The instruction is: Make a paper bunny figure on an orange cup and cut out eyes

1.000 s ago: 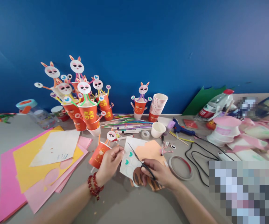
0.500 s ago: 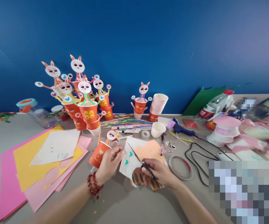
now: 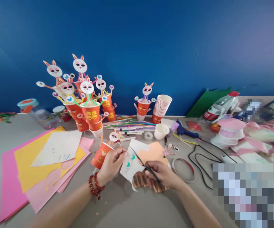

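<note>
Between the thumb and finger of my left hand (image 3: 114, 163) is the left edge of a white paper sheet (image 3: 135, 147). Pencilled circles and two green crescent shapes mark it, and a thin cut strip curls down from its lower edge. My right hand (image 3: 160, 175) grips black-handled scissors (image 3: 151, 172), whose blades lie across the sheet, pointing up and left. Beneath are peach paper (image 3: 154, 152) and a brown striped piece (image 3: 139, 179). Just behind my left hand, a red paper cup (image 3: 101, 156) with a small rabbit face leans over.
Rabbit-faced cups (image 3: 91, 114) stand stacked at the back left. Coloured paper sheets (image 3: 10, 180) lie on the left. Behind my hands are straws and markers, clear tape (image 3: 148, 136) and a white cup (image 3: 161, 131). A glue gun (image 3: 186, 131) with its black cord and a tape ring (image 3: 181, 171) lie right.
The sheet has shifted slightly left and down in my left hand, and its cut strip hangs lower. The scissors stay in my right hand, their handles a little lower.
</note>
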Tool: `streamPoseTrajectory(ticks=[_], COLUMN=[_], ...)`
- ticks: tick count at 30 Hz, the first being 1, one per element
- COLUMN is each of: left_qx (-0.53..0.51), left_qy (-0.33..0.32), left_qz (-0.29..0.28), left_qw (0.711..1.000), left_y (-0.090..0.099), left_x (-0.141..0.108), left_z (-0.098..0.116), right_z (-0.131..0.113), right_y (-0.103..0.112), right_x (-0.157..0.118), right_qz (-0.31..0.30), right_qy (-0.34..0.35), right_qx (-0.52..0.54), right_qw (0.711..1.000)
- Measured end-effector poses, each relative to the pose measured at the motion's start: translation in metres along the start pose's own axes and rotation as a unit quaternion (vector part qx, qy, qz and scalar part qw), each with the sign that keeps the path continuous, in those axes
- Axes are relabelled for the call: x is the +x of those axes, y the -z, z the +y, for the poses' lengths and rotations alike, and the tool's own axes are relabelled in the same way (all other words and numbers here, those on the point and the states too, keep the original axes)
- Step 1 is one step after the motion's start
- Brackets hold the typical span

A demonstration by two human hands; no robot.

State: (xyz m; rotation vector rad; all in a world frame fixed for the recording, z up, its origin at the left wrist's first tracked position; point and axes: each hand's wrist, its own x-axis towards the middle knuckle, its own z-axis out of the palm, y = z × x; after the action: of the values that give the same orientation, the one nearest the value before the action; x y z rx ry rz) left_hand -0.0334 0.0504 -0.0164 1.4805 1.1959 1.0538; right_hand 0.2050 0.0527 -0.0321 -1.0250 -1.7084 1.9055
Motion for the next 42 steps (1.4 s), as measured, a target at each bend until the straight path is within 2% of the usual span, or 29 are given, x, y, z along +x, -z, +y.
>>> streamPoseTrajectory(ticks=[10, 25, 33, 42], left_qx=[-0.003, 0.020, 0.022, 0.040], left_qy=[-0.001, -0.003, 0.000, -0.010], left_qz=[-0.009, -0.020, -0.003, -0.018], left_qw=[1.000, 1.000, 1.000, 0.999], left_y=[0.002, 0.004, 0.009, 0.010], left_x=[0.000, 0.001, 0.003, 0.003], left_z=[0.000, 0.003, 0.003, 0.006], right_z=[-0.002, 0.003, -0.006, -0.006], right_y=[0.000, 0.004, 0.003, 0.002], right_x=[-0.001, 0.000, -0.003, -0.002], right_qz=[0.004, -0.025, -0.018, -0.024], right_qy=[-0.010, -0.005, -0.021, -0.027], right_qx=[-0.020, -0.004, -0.013, -0.004], right_qw=[1.000, 1.000, 1.000, 0.999])
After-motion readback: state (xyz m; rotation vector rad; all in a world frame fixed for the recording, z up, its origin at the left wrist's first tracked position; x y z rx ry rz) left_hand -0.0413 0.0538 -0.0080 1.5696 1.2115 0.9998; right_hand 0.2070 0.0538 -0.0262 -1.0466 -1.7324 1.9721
